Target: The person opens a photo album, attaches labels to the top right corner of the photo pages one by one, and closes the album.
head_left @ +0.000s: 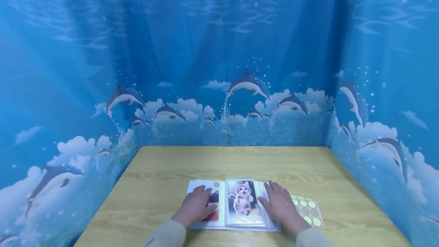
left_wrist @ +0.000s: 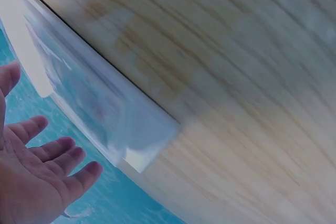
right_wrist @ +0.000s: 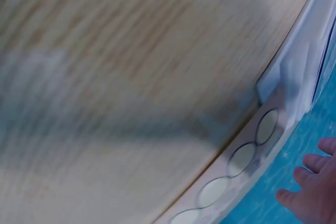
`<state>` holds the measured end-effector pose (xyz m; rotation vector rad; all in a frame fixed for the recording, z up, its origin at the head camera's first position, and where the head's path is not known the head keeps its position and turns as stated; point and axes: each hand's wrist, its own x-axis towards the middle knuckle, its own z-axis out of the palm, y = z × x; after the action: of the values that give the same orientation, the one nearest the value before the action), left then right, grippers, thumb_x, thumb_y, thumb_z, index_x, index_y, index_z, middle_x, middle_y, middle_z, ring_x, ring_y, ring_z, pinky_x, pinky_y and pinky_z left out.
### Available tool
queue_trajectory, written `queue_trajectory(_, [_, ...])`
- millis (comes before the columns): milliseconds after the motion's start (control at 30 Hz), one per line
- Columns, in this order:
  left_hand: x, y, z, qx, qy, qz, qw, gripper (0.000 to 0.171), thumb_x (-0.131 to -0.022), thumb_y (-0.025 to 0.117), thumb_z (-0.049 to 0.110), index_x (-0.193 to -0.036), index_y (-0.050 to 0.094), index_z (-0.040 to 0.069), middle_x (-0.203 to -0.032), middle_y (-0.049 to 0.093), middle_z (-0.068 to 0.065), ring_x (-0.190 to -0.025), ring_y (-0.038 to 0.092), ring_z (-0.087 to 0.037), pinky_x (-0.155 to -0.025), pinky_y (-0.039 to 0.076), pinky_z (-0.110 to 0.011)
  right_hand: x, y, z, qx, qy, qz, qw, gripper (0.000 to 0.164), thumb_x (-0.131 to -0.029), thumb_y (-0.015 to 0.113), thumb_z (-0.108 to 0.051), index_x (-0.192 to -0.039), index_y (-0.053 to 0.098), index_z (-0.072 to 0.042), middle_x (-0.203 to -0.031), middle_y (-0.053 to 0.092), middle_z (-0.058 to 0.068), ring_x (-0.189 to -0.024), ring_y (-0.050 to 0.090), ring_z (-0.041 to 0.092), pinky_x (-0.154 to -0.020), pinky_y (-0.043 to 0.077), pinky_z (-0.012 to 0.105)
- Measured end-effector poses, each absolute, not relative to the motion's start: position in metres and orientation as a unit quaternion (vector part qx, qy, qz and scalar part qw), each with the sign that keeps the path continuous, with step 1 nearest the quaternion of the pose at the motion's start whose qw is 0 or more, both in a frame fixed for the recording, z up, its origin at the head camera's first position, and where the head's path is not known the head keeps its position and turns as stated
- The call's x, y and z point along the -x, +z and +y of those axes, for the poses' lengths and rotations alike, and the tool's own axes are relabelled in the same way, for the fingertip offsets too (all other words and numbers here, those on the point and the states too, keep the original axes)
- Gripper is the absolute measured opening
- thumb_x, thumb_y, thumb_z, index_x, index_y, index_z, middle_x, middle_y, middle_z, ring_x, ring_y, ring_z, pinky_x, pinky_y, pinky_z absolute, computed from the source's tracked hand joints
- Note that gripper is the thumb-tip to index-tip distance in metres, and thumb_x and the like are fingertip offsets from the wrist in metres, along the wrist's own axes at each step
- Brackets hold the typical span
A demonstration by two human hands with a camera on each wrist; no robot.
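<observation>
A small photo album [head_left: 222, 205] lies open on the table, its clear-sleeved pages spread. The right page shows a kitten picture [head_left: 242, 201]; on the left page another picture [head_left: 214, 205] is partly covered. Over that left page my left hand [head_left: 196, 206] rests with fingers extended. My right hand [head_left: 282, 206] lies across the album's right edge, fingers loosely straight. A round sticker [head_left: 216, 184] sits near the top of the left page. Partly behind my right hand is a sheet of round stickers [head_left: 315, 212], which the right wrist view shows against the album's corner.
The wooden table [head_left: 219, 163] extends beyond the album to its far edge. A blue curtain [head_left: 219, 48] printed with dolphins and clouds hangs behind it and along both sides.
</observation>
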<state>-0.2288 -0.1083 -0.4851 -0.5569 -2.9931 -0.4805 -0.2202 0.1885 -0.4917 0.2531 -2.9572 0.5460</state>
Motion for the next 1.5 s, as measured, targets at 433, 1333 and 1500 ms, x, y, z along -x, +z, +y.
queue_trajectory(433, [0.234,-0.472,-0.057,0.194,-0.125,-0.973,0.022,0.064,-0.090,0.067,0.047,-0.137,0.055,0.005,-0.141,0.051,-0.021,-0.133,0.045,-0.037,-0.109,0.038,-0.055,0.208,-0.487,0.243,-0.045,0.218,-0.971,0.084,0.064,-0.103,0.050,-0.035,-0.143,0.038,0.013,-0.148,0.034,0.036,-0.137,0.030,0.053,-0.112,0.022,0.067])
queue_trajectory(1333, [0.218,-0.480,0.057,0.246,-0.091,-0.964,0.030,0.059,-0.092,0.061,0.056,-0.132,0.061,0.014,-0.138,0.055,-0.013,-0.133,0.047,-0.031,-0.110,0.038,-0.050,0.174,-0.497,0.321,0.049,0.183,-0.981,0.044,0.064,-0.104,0.047,-0.037,-0.133,0.045,0.019,-0.141,0.033,0.044,-0.128,0.032,0.062,-0.098,0.026,0.079])
queue_trajectory(1500, [0.216,-0.484,0.068,0.232,-0.073,-0.970,0.025,0.059,-0.091,0.059,0.059,-0.130,0.064,0.015,-0.142,0.053,-0.013,-0.136,0.044,-0.032,-0.112,0.035,-0.051,0.173,-0.498,0.320,0.060,0.171,-0.983,0.044,0.061,-0.103,0.047,-0.035,-0.129,0.048,0.019,-0.138,0.037,0.044,-0.127,0.034,0.062,-0.097,0.028,0.079])
